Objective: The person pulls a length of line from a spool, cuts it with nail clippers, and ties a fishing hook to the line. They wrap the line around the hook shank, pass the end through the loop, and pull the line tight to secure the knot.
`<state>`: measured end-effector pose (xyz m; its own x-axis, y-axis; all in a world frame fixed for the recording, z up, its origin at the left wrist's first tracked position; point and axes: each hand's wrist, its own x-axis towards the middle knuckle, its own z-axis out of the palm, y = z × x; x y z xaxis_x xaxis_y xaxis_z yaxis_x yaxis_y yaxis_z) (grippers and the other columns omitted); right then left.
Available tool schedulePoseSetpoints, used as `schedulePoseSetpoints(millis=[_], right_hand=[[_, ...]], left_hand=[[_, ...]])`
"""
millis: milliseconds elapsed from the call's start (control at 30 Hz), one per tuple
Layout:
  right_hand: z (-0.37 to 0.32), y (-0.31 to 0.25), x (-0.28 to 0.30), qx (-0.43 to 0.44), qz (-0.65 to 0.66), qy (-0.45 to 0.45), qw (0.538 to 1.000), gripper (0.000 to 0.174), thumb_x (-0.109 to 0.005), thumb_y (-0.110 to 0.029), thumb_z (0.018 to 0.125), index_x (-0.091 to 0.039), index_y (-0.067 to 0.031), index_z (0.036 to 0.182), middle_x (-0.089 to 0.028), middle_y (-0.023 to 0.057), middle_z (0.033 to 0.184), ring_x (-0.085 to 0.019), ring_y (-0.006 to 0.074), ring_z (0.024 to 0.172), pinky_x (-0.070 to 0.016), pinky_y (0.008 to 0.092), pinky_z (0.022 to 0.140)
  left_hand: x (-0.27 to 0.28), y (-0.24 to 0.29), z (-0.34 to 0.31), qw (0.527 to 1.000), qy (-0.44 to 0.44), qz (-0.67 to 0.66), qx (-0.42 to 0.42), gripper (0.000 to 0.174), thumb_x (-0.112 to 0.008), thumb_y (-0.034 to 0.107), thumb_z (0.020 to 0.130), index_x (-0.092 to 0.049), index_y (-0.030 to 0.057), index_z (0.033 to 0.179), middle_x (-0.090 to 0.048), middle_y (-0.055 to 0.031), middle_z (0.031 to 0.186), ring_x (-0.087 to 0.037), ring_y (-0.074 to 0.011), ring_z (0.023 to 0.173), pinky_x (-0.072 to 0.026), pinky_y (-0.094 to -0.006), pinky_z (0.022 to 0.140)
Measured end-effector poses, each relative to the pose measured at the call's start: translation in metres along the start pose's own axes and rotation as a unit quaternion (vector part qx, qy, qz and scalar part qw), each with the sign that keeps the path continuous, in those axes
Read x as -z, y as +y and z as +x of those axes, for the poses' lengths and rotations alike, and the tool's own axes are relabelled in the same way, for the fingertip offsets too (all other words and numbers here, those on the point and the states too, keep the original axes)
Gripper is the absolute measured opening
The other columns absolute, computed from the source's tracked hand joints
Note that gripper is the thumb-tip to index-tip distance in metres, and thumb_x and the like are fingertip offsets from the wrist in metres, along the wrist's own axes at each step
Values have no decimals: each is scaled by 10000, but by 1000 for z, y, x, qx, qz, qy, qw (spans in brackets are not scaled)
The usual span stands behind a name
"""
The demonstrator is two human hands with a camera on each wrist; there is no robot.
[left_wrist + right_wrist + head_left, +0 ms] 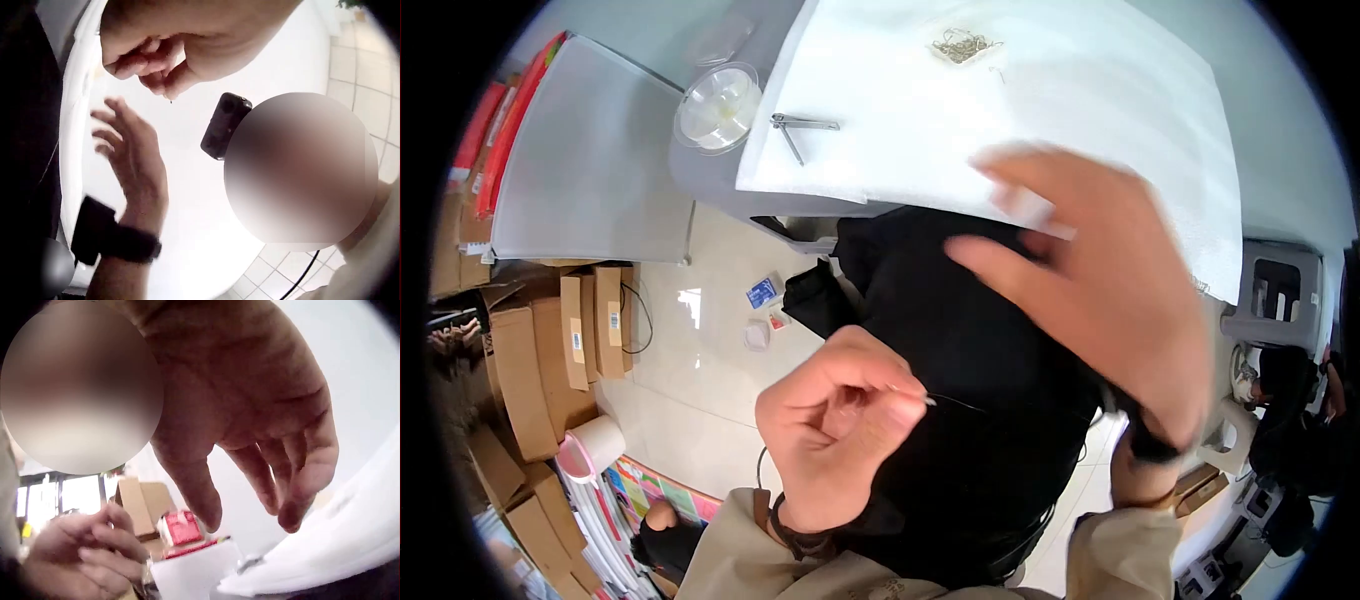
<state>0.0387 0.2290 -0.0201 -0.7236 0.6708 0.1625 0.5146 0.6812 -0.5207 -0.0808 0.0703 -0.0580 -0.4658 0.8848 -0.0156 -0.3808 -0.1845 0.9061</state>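
Observation:
In the head view my left hand [840, 425] is held up over the dark clothing on my lap. Its thumb and forefinger pinch a fine thread [957, 403], which trails off to the right; a tiny pale bit shows at the fingertips. My right hand [1105, 285], blurred, hovers by the front edge of the white-covered table [1120, 110]. Its fingers are spread and hold nothing, as the right wrist view also shows. Farther back on the cloth lies a small heap of thin gold-coloured metal pieces [962, 46]. An unfolded nail clipper [803, 125] lies toward the left.
Clear plastic bowls [720, 108] stand left of the cloth. A grey-white panel [590, 150] and cardboard boxes [530, 350] are at the left. On the floor lies a blue packet [761, 292]. A grey stool [1275, 295] stands at the right.

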Motion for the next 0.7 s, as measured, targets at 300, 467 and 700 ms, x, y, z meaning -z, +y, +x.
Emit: schedulePoseSetpoints(millis=[300, 467, 700], right_hand=[[91, -14, -95, 154, -14, 59, 986, 273, -672, -215, 685, -544, 26, 699, -572, 211, 712, -575, 357, 716, -464, 438, 607], [95, -6, -91, 96, -13, 20, 995, 171, -574, -106, 667, -578, 51, 735, -603, 241, 736, -599, 384, 713, -500, 414, 641], [96, -32, -81, 34, -26, -39, 998, 340, -672, -293, 699, -637, 21, 822, -644, 208, 822, -637, 355, 792, -521, 397, 690]], left_hand=[[4, -1, -7, 996, 82, 32, -5, 61, -640, -25, 794, -601, -40, 838, -559, -49, 763, -441, -57, 619, -337, -181, 559], [-1, -3, -11, 993, 57, 100, -26, 57, -632, -58, 778, -607, -40, 825, -555, -40, 742, -432, -47, 598, -329, -185, 542], [-6, -1, -17, 987, 45, 147, -40, 65, -637, -57, 773, -606, -35, 826, -562, -47, 747, -433, -48, 605, -324, -187, 540]])
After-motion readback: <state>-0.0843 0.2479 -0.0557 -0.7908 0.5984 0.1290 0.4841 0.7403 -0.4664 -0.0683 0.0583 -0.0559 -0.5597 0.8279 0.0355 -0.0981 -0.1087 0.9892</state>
